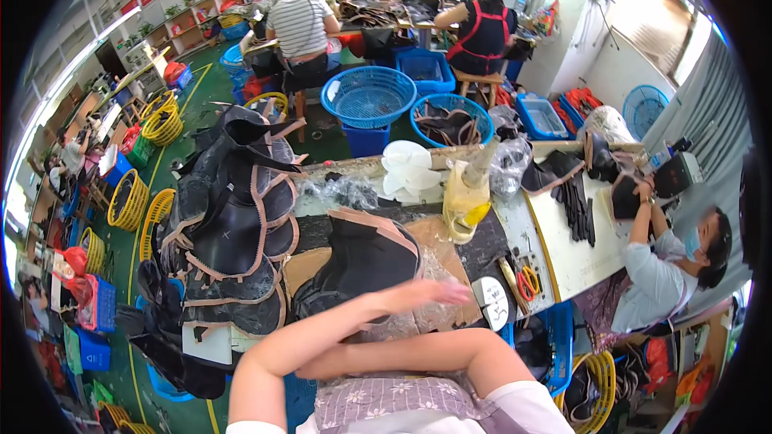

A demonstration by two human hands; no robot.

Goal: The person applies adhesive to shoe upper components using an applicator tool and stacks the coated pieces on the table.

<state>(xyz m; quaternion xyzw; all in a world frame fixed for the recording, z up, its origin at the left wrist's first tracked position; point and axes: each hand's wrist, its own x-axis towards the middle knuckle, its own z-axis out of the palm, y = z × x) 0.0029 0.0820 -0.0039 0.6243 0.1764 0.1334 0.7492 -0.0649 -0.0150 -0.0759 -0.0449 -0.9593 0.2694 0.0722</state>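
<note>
My left forearm reaches across to the right, and my left hand is stretched out over the near edge of the bench, fingers extended, holding nothing. Below it my right forearm crosses to the left; my right hand is partly behind the left forearm, its fingers unclear. Just beyond the left hand lies a black leather shoe upper with tan edges, on brown cardboard. Clear plastic wrap lies beside it. At the left rises a tall stack of similar black uppers.
A cream glue pot stands beyond the cardboard. Orange-handled scissors and white sole-shaped patterns lie right of it. A co-worker handles a black piece at the right-hand table. Blue baskets stand behind the bench; two people sit farther back.
</note>
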